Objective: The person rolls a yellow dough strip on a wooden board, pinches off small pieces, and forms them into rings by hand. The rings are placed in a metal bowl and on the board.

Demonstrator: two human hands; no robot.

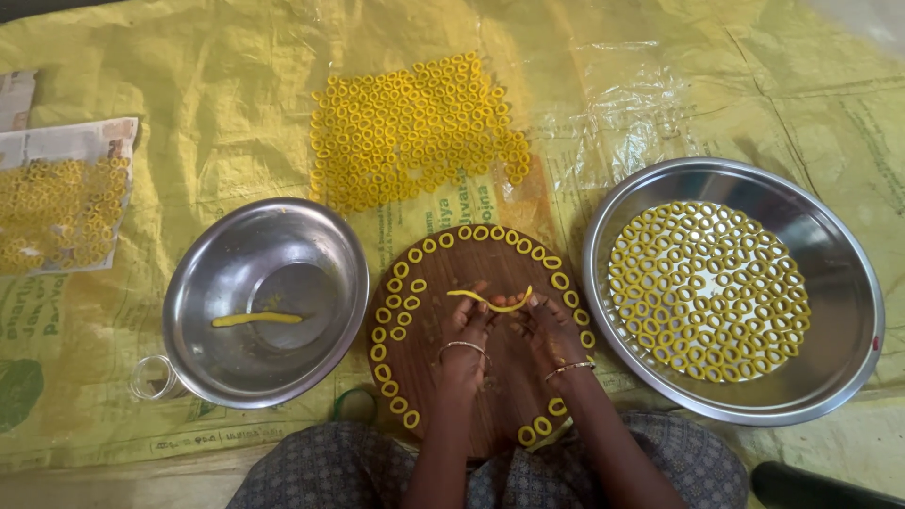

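Observation:
Both hands meet over a round wooden board (504, 269) edged with small yellow dough rings (445, 241). My left hand (468, 325) and my right hand (551, 325) pinch the two ends of a thin yellow dough strip (492, 302), which curves between the fingertips just above the board. Each wrist wears a bangle.
A steel bowl (198, 283) at the left holds one yellow dough roll (256, 320). A wide steel plate (844, 283) at the right is filled with rings. More rings lie on the yellow sheet (415, 127) beyond the board and on a newspaper (61, 203) at the far left. A small glass (151, 377) stands beside the bowl.

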